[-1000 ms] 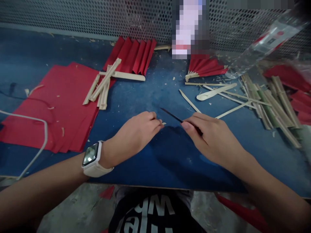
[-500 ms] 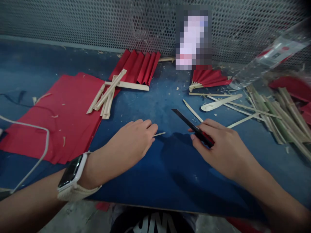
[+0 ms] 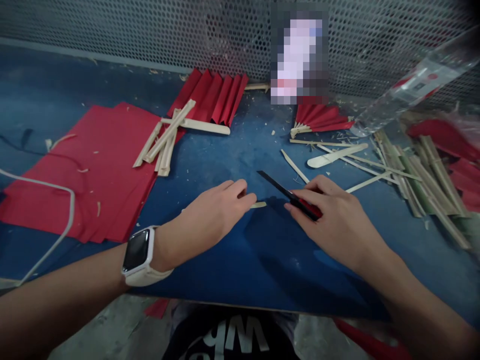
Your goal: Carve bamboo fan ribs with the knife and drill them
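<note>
My left hand (image 3: 221, 210) is closed over the blue tabletop, pinching a thin bamboo strip (image 3: 258, 204) whose pale tip pokes out past the fingers. The rest of the strip is mostly hidden under the hand. In my right hand (image 3: 333, 220) lies a utility knife (image 3: 305, 205) with a black and red handle. Its long dark blade points up and left, a short way above the strip's tip and apart from it. Just beyond the right hand rest loose bamboo strips (image 3: 294, 166) and a pale, flat, spoon-like piece (image 3: 337, 155).
Red paper sheets (image 3: 86, 185) and bamboo pieces (image 3: 170, 135) lie to the left, with pleated red paper (image 3: 210, 97) behind. A small red folding fan (image 3: 322, 118), a plastic bottle (image 3: 412, 92) and split bamboo (image 3: 431, 175) are to the right. A perforated metal panel (image 3: 150, 35) closes the back.
My left hand has moved right and slightly up, turning so the strip's tip shows wider. The knife in my right hand has shifted a little left, nearer the strip.
</note>
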